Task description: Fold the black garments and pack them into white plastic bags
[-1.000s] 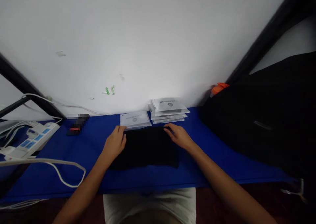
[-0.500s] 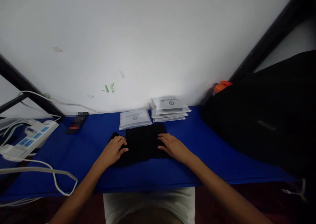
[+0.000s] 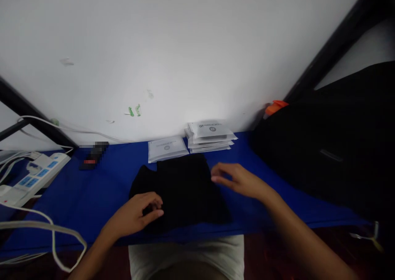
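Note:
A black cloth garment [image 3: 185, 193] lies spread on the blue table, its exact kind hard to make out. My left hand [image 3: 135, 214] rests over its lower left part, fingers bent and the thumb apart, with a gap between them. Just off the garment's upper right edge is my right hand [image 3: 237, 180], its fingers and thumb parted and nothing between them. Behind the garment lies a flat white printed packet [image 3: 168, 148], and to the right of that stands a stack of similar packets [image 3: 212, 136].
A white power strip [image 3: 37, 180] with cables sits on the left of the blue table [image 3: 101, 197]. Near it lies a dark, partly pixelated object [image 3: 94, 156]. A large black bag-like item [image 3: 324, 148] fills the right side, an orange piece [image 3: 275, 108] behind it.
The folded black garment has been opened out toward me and now covers more table. My left hand has come nearer to me; my right hand has lifted off the cloth and shifted right.

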`<action>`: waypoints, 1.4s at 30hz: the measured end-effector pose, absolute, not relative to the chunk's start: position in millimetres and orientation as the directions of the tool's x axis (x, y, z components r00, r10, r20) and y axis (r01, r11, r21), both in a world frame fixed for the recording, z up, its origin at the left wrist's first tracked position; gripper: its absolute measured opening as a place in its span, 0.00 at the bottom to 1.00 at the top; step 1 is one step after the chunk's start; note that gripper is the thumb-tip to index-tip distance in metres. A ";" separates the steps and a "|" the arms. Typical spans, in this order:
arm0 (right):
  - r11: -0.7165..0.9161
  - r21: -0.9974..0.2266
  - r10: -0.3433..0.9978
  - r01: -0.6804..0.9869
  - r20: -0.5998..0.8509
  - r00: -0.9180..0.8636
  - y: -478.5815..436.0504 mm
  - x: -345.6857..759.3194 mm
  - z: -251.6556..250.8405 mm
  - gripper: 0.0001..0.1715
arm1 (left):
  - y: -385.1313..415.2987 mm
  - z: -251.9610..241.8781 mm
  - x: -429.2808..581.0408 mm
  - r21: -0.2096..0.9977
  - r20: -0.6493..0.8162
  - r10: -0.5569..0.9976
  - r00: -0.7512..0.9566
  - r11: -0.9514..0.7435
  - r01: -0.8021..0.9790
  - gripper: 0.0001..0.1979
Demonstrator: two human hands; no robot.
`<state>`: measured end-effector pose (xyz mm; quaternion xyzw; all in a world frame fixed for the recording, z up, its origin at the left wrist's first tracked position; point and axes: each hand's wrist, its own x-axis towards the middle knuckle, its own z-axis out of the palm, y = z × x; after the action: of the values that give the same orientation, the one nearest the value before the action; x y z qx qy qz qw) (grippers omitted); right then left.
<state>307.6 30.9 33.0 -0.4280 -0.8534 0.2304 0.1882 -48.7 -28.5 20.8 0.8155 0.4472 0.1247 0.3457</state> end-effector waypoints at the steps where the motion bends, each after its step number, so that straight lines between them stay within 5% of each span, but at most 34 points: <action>1: 0.536 -0.455 0.841 0.711 0.223 -0.492 45.7 309.3 30.5 0.14 | -24.9 11.6 -45.8 0.635 -0.040 0.830 0.556 -0.409 0.656 0.11; 3: 0.463 -0.212 0.850 0.861 0.381 -0.364 79.6 311.9 23.6 0.19 | -18.0 -9.7 -41.1 0.520 0.064 0.843 0.533 -0.485 0.704 0.18; 7: 0.331 0.122 0.828 0.936 0.437 -0.350 137.4 311.9 10.9 0.30 | -17.2 -46.2 -41.4 0.278 0.114 0.849 0.515 -0.525 0.804 0.38; 13: 0.309 0.193 0.816 0.931 0.449 -0.364 163.5 307.1 3.4 0.18 | -34.3 -61.9 -51.5 0.148 0.144 0.832 0.535 -0.553 0.820 0.42; 18: 0.316 0.209 0.768 0.925 0.516 -0.379 145.9 299.6 11.3 0.17 | -36.2 -57.9 -51.9 0.211 0.214 0.842 0.496 -0.535 0.818 0.43; 22: 0.503 0.296 0.459 0.812 0.704 -0.542 92.4 264.0 18.4 0.16 | -33.9 -43.1 -40.3 0.326 0.437 0.845 0.309 -0.469 0.821 0.41; 24: 0.621 0.335 0.350 0.708 0.690 -0.634 59.9 239.0 16.0 0.16 | -31.4 -34.0 -30.8 0.293 0.584 0.763 0.276 -0.515 0.805 0.38; 29: 0.787 0.270 0.314 0.554 0.598 -0.737 13.8 204.9 -11.5 0.16 | -22.4 -23.0 -16.4 0.132 0.698 0.577 0.423 -0.685 0.716 0.09; 38: 0.820 -0.095 0.480 0.565 0.652 -0.587 10.1 252.9 -30.7 0.15 | -16.3 -25.2 -37.3 0.207 0.677 0.638 0.367 -0.643 0.737 0.06; 42: 0.841 -0.105 0.445 0.531 0.692 -0.568 6.0 241.8 -20.6 0.14 | -14.7 -12.1 -5.7 0.168 0.671 0.606 0.426 -0.684 0.710 0.06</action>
<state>241.8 6.0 -20.6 -0.2763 -0.8835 -0.0573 0.3739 -5.7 -14.7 -12.1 0.8416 0.3909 0.3660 -0.0705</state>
